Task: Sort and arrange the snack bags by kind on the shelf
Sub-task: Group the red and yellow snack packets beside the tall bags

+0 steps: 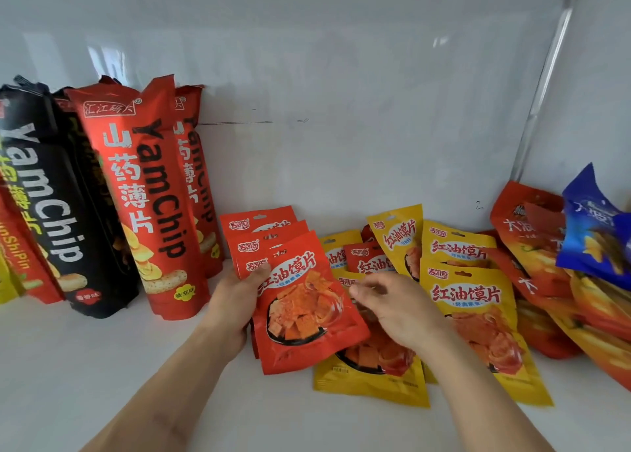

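The sorting looks about half done, I think. On the left of the white shelf (85, 366) the tall yam chip bags (143, 192) stand upright in a row, black ones beside red ones, leaning on the far wall. The left hand (232, 301) grips a small stack of red bun-chip packets (300, 301), its thumb pressed on the front packet, so this kind is already collected together. The right hand (396, 305) hovers with relaxed fingers over the mixed pile, holding nothing. In that pile one red packet (367, 258) lies between the yellow bun-chip packets (471, 308), so it needs to be taken out. On the far right, the orange bags (532, 246) and a blue bag (594, 226) lie in disorder, not arranged yet.

All packets are flat, glossy plastic film with a hanging hole on top; they seem slippery and bend easily. The tall bags are stiff and narrow.
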### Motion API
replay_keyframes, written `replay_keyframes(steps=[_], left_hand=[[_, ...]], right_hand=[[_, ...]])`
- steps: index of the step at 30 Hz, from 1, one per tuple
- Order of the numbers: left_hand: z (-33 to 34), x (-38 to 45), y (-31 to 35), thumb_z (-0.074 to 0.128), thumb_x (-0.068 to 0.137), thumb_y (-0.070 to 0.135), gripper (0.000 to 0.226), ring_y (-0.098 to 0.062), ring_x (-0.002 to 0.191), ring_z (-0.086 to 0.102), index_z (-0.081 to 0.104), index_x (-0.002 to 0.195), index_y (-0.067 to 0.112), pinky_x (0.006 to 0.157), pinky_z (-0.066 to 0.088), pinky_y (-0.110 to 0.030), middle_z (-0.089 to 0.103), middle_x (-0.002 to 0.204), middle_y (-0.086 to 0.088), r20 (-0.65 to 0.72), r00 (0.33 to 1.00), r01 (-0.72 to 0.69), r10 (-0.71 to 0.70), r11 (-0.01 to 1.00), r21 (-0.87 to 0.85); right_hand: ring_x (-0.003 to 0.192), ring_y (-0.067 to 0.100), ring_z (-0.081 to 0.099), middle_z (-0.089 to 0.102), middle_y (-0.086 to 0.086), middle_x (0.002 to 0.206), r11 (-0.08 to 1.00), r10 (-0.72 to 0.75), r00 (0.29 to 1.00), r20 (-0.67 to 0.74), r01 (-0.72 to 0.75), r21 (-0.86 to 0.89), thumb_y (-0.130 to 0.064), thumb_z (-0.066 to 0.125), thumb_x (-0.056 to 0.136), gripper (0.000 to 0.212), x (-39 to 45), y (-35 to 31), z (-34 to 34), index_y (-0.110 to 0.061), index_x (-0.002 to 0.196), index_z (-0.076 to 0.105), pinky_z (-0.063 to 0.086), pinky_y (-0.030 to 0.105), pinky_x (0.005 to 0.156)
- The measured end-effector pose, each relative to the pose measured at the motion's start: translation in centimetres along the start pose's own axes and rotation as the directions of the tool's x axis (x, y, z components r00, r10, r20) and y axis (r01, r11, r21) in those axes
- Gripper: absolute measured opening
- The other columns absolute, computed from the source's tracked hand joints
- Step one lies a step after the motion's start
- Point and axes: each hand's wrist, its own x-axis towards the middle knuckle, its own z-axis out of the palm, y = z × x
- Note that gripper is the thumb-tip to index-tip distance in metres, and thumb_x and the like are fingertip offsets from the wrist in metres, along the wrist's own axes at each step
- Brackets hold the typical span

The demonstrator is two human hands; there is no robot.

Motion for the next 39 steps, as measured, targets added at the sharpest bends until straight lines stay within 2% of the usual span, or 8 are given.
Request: replay_keyframes(steps=[4, 11, 16, 19, 27, 32, 36, 39], left_hand=[[-0.2, 0.2, 0.0, 0.064, 0.097, 0.03, 0.023, -0.026, 0.085, 0.077, 0.064, 0.118, 0.021, 0.078, 0.059, -0.044, 0.079, 0.097, -0.003, 0.012, 1.0, 0.002, -0.002, 1.0, 0.011], [-0.2, 0.0, -0.1, 0.066, 0.095, 0.032, 0.028, -0.026, 0.084, 0.077, 0.062, 0.121, 0.023, 0.071, 0.059, -0.04, 0.079, 0.097, -0.003, 0.038, 0.999, 0.007, -0.007, 1.0, 0.021], [-0.1, 0.0, 0.0, 0.064, 0.096, 0.032, 0.021, -0.025, 0.08, 0.078, 0.062, 0.116, 0.025, 0.064, 0.059, -0.037, 0.079, 0.093, -0.002, 0.043, 0.999, 0.024, -0.025, 0.999, 0.026], [0.0, -0.1, -0.1, 0.065, 0.096, 0.033, 0.019, -0.027, 0.081, 0.077, 0.062, 0.113, 0.026, 0.069, 0.06, -0.041, 0.079, 0.093, -0.003, 0.038, 0.998, 0.041, -0.042, 0.999, 0.03], [-0.2, 0.2, -0.1, 0.065, 0.095, 0.033, 0.024, -0.025, 0.079, 0.078, 0.063, 0.117, 0.024, 0.062, 0.059, -0.037, 0.079, 0.093, -0.002, 0.035, 0.999, 0.033, -0.034, 0.999, 0.031], [-0.3, 0.4, -0.2, 0.065, 0.095, 0.033, 0.028, -0.027, 0.083, 0.077, 0.063, 0.121, 0.022, 0.068, 0.06, -0.041, 0.079, 0.097, -0.004, 0.039, 0.998, 0.037, -0.039, 0.999, 0.034], [-0.2, 0.5, -0.5, 0.065, 0.094, 0.035, 0.027, -0.027, 0.082, 0.077, 0.063, 0.12, 0.025, 0.068, 0.06, -0.041, 0.079, 0.097, -0.003, 0.039, 0.999, 0.029, -0.031, 0.999, 0.041], [-0.2, 0.6, -0.6, 0.065, 0.094, 0.036, 0.03, -0.028, 0.086, 0.077, 0.061, 0.122, 0.026, 0.07, 0.061, -0.042, 0.079, 0.101, -0.003, 0.042, 0.999, 0.032, -0.032, 0.999, 0.012]], right_hand=[[0.108, 0.02, 0.06, 0.063, -0.004, 0.122, 0.972, 0.111, 0.984, -0.142, -0.137, -0.19, -0.041, 0.047, 0.102, 0.029, 0.7, 1.8, -1.3, -0.024, 0.121, 0.062, 0.05, 0.035, 0.086], [0.131, 0.03, 0.046, 0.044, 0.005, 0.148, 0.872, 0.225, 0.954, -0.197, -0.287, -0.396, -0.043, 0.031, 0.104, 0.047, 1.9, 2.5, -1.1, -0.02, 0.143, 0.045, 0.043, 0.045, 0.104], [0.137, 0.034, 0.039, 0.036, 0.007, 0.155, 0.836, 0.296, 0.928, -0.228, -0.367, -0.407, -0.044, 0.024, 0.105, 0.054, 2.5, 2.5, -1.3, -0.015, 0.149, 0.035, 0.038, 0.046, 0.106], [0.14, 0.036, 0.034, 0.031, 0.007, 0.158, 0.835, 0.318, 0.916, -0.243, -0.392, -0.387, -0.046, 0.022, 0.104, 0.056, 3.1, 2.7, -1.4, -0.015, 0.149, 0.035, 0.036, 0.048, 0.108], [0.136, 0.034, 0.035, 0.04, 0.006, 0.151, 0.797, 0.355, 0.892, -0.278, -0.445, -0.409, -0.049, 0.024, 0.103, 0.053, 4.1, 3.9, -1.1, -0.018, 0.141, 0.044, 0.032, 0.05, 0.107], [0.133, 0.034, 0.039, 0.046, 0.006, 0.145, 0.801, 0.342, 0.893, -0.294, -0.44, -0.406, -0.053, 0.033, 0.101, 0.052, 4.4, 4.6, -0.9, -0.018, 0.136, 0.047, 0.032, 0.05, 0.107], [0.118, 0.034, 0.055, 0.063, 0.004, 0.122, 0.886, 0.317, 0.881, -0.352, -0.407, -0.221, -0.053, 0.051, 0.094, 0.041, 5.0, 5.4, -1.1, -0.021, 0.12, 0.056, 0.042, 0.05, 0.102], [0.103, 0.031, 0.062, 0.069, 0.002, 0.108, 0.964, 0.22, 0.885, -0.41, -0.261, -0.045, -0.043, 0.056, 0.095, 0.027, 5.1, 5.5, -1.9, -0.022, 0.11, 0.062, 0.05, 0.044, 0.088]])
